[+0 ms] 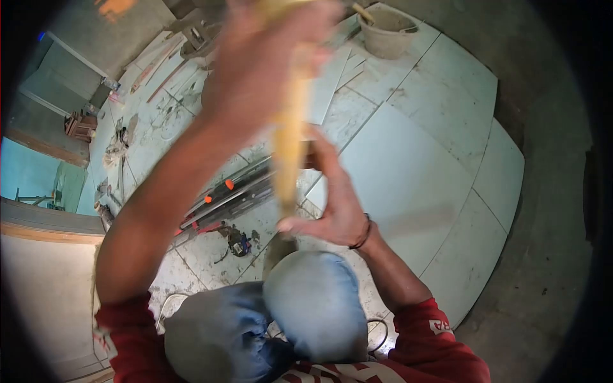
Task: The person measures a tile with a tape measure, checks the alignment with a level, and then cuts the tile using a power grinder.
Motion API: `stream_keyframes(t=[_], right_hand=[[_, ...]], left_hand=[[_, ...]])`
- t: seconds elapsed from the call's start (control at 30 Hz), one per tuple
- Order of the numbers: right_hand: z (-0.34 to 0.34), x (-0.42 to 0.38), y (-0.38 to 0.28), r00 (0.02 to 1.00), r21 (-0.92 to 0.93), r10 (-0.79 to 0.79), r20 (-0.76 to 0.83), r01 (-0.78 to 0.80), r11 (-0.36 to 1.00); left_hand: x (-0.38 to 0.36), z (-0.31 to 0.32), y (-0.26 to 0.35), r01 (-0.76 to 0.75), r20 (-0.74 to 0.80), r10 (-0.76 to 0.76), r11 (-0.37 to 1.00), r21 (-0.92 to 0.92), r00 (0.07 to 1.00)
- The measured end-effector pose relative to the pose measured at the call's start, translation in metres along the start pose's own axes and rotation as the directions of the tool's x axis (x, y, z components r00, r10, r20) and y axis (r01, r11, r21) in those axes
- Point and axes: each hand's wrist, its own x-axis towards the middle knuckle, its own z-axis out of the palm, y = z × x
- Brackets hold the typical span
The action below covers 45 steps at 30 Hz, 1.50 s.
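A yellow tape measure (290, 127) stretches down the middle of the view, smeared by motion, its blade running towards my knees. My left hand (265, 57), also blurred, is closed around its upper part at the top. Lower down, my right hand (335, 210) curves beside the blade. The right thumb presses at the blade's lower end, and the fingers reach up along its side, partly hidden behind it. Just beyond lies a tile cutter (239, 188) with metal rails and orange knobs. A large pale tile (396, 185) lies to the right of my right hand.
A mortar bucket (386, 35) with a wooden handle in it stands at the far end. A small dark tool (239, 244) rests on the dirty floor before my knees. Tile strips (150, 67) and debris are scattered at left, near a doorway sill (51, 223).
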Motion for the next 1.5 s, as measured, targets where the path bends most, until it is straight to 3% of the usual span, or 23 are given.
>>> stream_keyframes(t=[0.03,0.07,0.1,0.13,0.23,0.27,0.3,0.37,0.5,0.63,0.67,0.7,0.73,0.8,0.83,0.87,0.9,0.97,1.0,1.07,1.1,1.3,1.5], right_hand=[[-0.004,-0.01,0.009,0.994,0.039,0.045,-0.099,-0.041,0.998],[-0.011,-0.027,0.022,0.956,-0.053,0.163,-0.243,-0.181,0.982],[-0.02,-0.045,0.033,0.842,0.072,0.371,-0.392,-0.375,0.924],[-0.023,-0.052,0.046,0.765,-0.083,0.195,-0.613,-0.308,0.948],[-0.057,-0.086,0.044,0.648,0.102,0.334,-0.684,-0.369,0.924],[-0.07,-0.104,0.052,0.642,0.06,0.303,-0.705,-0.371,0.927],[-0.081,-0.119,0.055,0.626,0.018,0.27,-0.731,-0.378,0.926],[-0.102,-0.149,0.052,0.584,-0.068,0.257,-0.77,-0.475,0.877],[-0.119,-0.193,0.041,0.425,-0.164,0.222,-0.877,-0.701,0.694],[-0.121,-0.221,0.045,0.37,-0.17,0.241,-0.897,-0.792,0.586],[-0.118,-0.229,0.048,0.313,-0.127,0.249,-0.916,-0.818,0.562],[-0.116,-0.237,0.052,0.248,-0.08,0.25,-0.936,-0.841,0.535],[-0.114,-0.243,0.06,0.239,-0.065,0.227,-0.944,-0.81,0.584],[-0.129,-0.281,0.069,0.218,-0.083,0.243,-0.945,-0.879,0.469],[-0.129,-0.29,0.074,0.286,-0.204,0.154,-0.946,-0.892,0.403],[-0.127,-0.3,0.076,0.268,-0.179,0.159,-0.95,-0.887,0.425],[-0.124,-0.304,0.075,0.374,-0.327,0.07,-0.925,-0.876,0.355],[-0.116,-0.301,0.066,0.291,-0.249,0.078,-0.953,-0.906,0.342],[-0.112,-0.305,0.062,0.163,-0.105,0.136,-0.977,-0.929,0.355],[-0.107,-0.312,0.051,0.156,-0.13,0.106,-0.982,-0.968,0.215],[-0.106,-0.32,0.052,0.152,-0.126,0.083,-0.985,-0.959,0.254],[-0.091,-0.337,0.047,0.004,0.016,0.129,-0.992,-0.987,0.158],[-0.068,-0.361,0.063,0.011,0.005,0.117,-0.993,-0.992,0.129]], left_hand=[[0.015,0.016,-0.024,-0.03,0.188,0.018,0.998,0.06,0.982],[0.02,0.051,-0.039,-0.195,0.41,0.25,0.966,-0.172,0.877],[0.017,0.041,-0.055,-0.161,0.375,0.2,0.978,-0.134,0.905],[0.013,0.026,-0.07,-0.29,0.402,0.242,0.955,0.063,0.883],[0.012,-0.025,-0.094,-0.641,0.612,0.275,0.562,0.524,0.741],[-0.002,-0.061,-0.084,-0.472,0.594,-0.066,0.54,0.697,0.802],[-0.017,-0.102,-0.096,-0.345,0.525,-0.287,0.495,0.797,0.802],[-0.073,-0.197,-0.131,-0.021,0.288,-0.607,0.408,0.913,0.741],[-0.232,-0.337,-0.21,0.154,-0.143,-0.62,-0.035,0.987,0.771],[-0.325,-0.331,-0.261,0.427,-0.306,-0.472,0.175,0.887,0.827],[-0.324,-0.315,-0.265,0.229,-0.12,-0.353,0.283,0.932,0.928],[-0.323,-0.295,-0.26,0.283,-0.169,-0.49,0.167,0.945,0.855],[-0.323,-0.28,-0.256,0.221,-0.143,-0.419,0.142,0.965,0.897],[-0.324,-0.256,-0.271,0.147,-0.089,-0.366,0.133,0.98,0.926],[-0.328,-0.257,-0.282,0.133,-0.066,-0.386,0.149,0.98,0.92],[-0.332,-0.259,-0.29,0.091,-0.026,-0.39,0.151,0.984,0.92],[-0.337,-0.264,-0.302,0.045,0.019,-0.392,0.155,0.987,0.92],[-0.338,-0.261,-0.304,0.003,0.066,-0.35,0.194,0.981,0.935],[-0.337,-0.258,-0.3,-0.041,0.113,-0.374,0.193,0.98,0.921],[-0.35,-0.276,-0.302,-0.122,0.195,-0.388,0.205,0.971,0.901],[-0.361,-0.299,-0.312,-0.201,0.256,-0.383,0.179,0.963,0.887],[-0.267,-0.303,-0.326,-0.342,0.405,-0.466,0.217,0.914,0.787],[-0.148,-0.261,-0.293,-0.414,0.468,-0.609,0.239,0.878,0.64]])
